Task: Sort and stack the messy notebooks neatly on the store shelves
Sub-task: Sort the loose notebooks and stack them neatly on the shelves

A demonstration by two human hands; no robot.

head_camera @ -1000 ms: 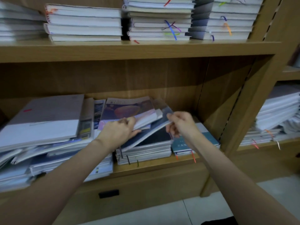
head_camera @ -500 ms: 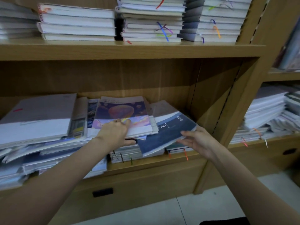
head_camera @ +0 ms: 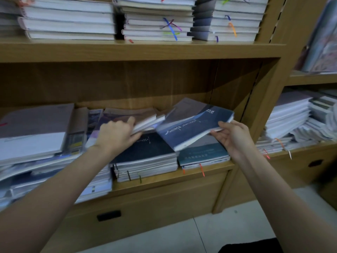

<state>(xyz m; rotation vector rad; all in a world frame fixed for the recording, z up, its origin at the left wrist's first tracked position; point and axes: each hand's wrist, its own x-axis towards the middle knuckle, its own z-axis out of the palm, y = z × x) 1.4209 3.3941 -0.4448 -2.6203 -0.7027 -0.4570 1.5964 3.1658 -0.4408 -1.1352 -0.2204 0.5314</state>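
Note:
My right hand (head_camera: 232, 136) grips the right edge of a blue notebook (head_camera: 193, 125) and holds it tilted in the air above the lower shelf. My left hand (head_camera: 116, 134) holds up the edge of a few notebooks (head_camera: 144, 118) at the middle of the shelf. Under them lies a dark navy notebook (head_camera: 145, 148) on top of a neat stack (head_camera: 145, 168). A short stack with a teal cover (head_camera: 204, 154) sits to its right. A messy, slanting pile (head_camera: 36, 143) fills the shelf's left side.
The upper shelf (head_camera: 138, 50) carries neat stacks of thick white notebooks with coloured ribbons. A wooden upright (head_camera: 266, 99) closes the bay on the right, and beyond it lie more untidy stacks (head_camera: 295, 121). Below the shelf is a drawer front (head_camera: 149, 203), then tiled floor.
My right hand has lifted the blue notebook up and to the right, off the stack. My left hand has raised the purple-covered notebooks, uncovering the dark navy one beneath.

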